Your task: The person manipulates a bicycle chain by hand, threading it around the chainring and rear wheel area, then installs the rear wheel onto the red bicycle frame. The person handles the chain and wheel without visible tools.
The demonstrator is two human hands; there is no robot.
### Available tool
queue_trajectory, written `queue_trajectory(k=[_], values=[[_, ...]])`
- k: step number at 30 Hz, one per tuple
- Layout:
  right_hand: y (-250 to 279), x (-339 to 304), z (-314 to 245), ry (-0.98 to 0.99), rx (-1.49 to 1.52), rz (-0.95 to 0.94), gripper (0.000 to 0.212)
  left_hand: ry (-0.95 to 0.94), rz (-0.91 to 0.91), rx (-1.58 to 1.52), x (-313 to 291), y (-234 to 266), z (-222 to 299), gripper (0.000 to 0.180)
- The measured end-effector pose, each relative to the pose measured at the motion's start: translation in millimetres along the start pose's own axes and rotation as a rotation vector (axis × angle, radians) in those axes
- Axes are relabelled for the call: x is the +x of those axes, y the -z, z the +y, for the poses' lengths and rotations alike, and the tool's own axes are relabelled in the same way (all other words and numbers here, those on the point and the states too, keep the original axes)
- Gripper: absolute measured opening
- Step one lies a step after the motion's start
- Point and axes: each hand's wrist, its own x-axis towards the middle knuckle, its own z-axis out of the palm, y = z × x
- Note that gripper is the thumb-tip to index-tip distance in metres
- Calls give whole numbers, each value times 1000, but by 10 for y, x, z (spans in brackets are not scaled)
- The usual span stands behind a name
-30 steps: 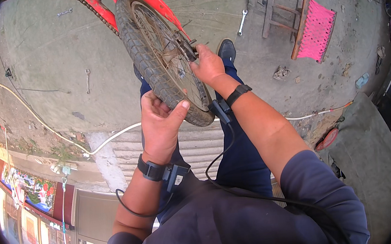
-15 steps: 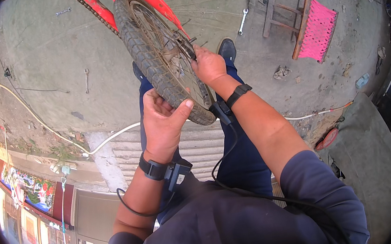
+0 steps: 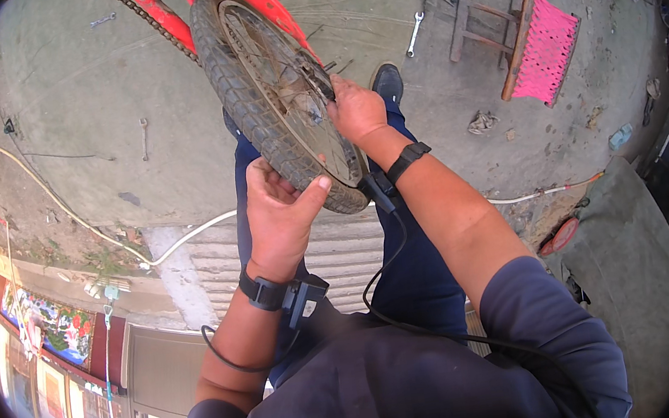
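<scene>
A bicycle wheel with a knobbly black tyre [image 3: 241,95] and rusty spokes stands at a slant before my legs, within the red bicycle frame [image 3: 270,8]. At its near end, my left hand [image 3: 287,215] holds the tyre, thumb along one side and fingers curled at the other. My right hand [image 3: 359,112] is closed at the wheel's right side, beside a dark metal part [image 3: 317,84] near the hub. Its fingertips are partly hidden, so what they pinch cannot be made out. A loose-looking chain [image 3: 149,23] runs from the frame at upper left.
Wrenches lie on the concrete: one [image 3: 415,34] right of the wheel, one [image 3: 145,139] to the left, another [image 3: 102,20] farther off. A wooden stool with pink webbing [image 3: 544,48] lies at the right. A pale hose [image 3: 94,226] crosses the ground.
The wheel and red frame have shifted slightly to the left at their far end. Both hands keep nearly the same places and grips.
</scene>
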Motion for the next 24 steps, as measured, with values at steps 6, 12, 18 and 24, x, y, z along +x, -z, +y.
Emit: queue_trajectory(k=[6,12,18,24], values=[[-31,17,-25,14,-40,25,54,-22,4,-4,-6,24,-7,56],[-28,43,-5,46,-48,37,54,-26,21,-21,-7,34,-23,56],[-52,80,-46,11,-15,30,52,-27,16,27,41,30,35,56],[-6,142,-65,50,-7,87,44,-72,46,6,130,4,74,55]])
